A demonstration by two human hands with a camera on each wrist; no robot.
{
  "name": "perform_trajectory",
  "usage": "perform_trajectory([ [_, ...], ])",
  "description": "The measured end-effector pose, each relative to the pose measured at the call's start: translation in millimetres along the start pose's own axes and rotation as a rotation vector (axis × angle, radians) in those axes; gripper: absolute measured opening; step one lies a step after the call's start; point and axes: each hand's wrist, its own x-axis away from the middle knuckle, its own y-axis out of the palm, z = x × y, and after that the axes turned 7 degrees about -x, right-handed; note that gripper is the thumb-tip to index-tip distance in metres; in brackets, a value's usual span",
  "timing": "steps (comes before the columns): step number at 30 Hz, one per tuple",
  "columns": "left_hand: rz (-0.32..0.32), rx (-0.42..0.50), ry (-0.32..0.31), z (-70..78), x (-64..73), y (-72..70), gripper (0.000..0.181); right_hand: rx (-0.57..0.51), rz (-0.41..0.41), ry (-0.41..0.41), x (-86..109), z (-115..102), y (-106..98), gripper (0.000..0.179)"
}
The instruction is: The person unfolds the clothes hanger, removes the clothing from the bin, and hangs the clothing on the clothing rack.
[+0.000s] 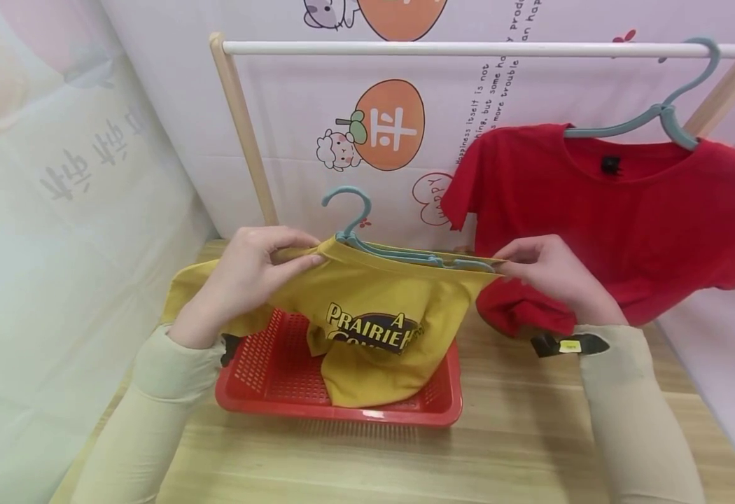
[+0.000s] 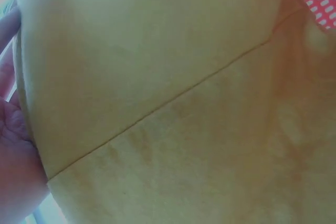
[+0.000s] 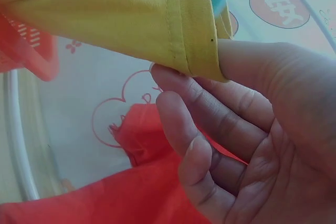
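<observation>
A yellow printed T-shirt (image 1: 383, 283) hangs between both hands, its lower part dipping into the red basket (image 1: 279, 404). Inside its neck opening lies a blue-green hanger (image 1: 367, 206), the hook pointing up and the arms partly hidden by cloth. My left hand (image 1: 241, 280) pinches the shoulder cloth beside the neckline, thumb in front. At the other end of the neckline, my right hand (image 1: 553, 269) pinches the fabric edge. The right wrist view shows the hemmed edge of the shirt (image 3: 142, 14) between thumb and fingers. Yellow cloth (image 2: 157, 77) fills most of the left wrist view.
Behind stands a rack with a white rail (image 1: 405, 48) and a wooden post (image 1: 241, 126). A red T-shirt (image 1: 582, 217) hangs at its right on another blue-green hanger (image 1: 632, 126). The basket sits on a wood-grain table (image 1: 500, 434). Printed sheeting (image 1: 456, 91) covers the back.
</observation>
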Motion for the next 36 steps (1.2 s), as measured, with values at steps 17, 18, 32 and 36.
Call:
perform_trajectory([
  [17,0.027,-0.067,0.032,0.2,-6.7,-4.1,0.013,-0.001,0.060,-0.034,4.7,-41.8,-5.9,0.029],
  [18,0.032,-0.071,0.035,1.0,-7.6,-3.9,0.013,-0.009,0.066,-0.046,4.6,-46.0,-4.3,0.028],
  [32,0.059,-0.070,0.041,17.5,-16.6,7.2,0.013,-0.280,0.138,-0.215,8.4,-101.7,28.4,0.013],
  [36,0.086,-0.035,0.043,18.7,-18.4,10.1,0.013,-0.309,0.146,-0.287,10.6,-117.5,39.8,0.010],
])
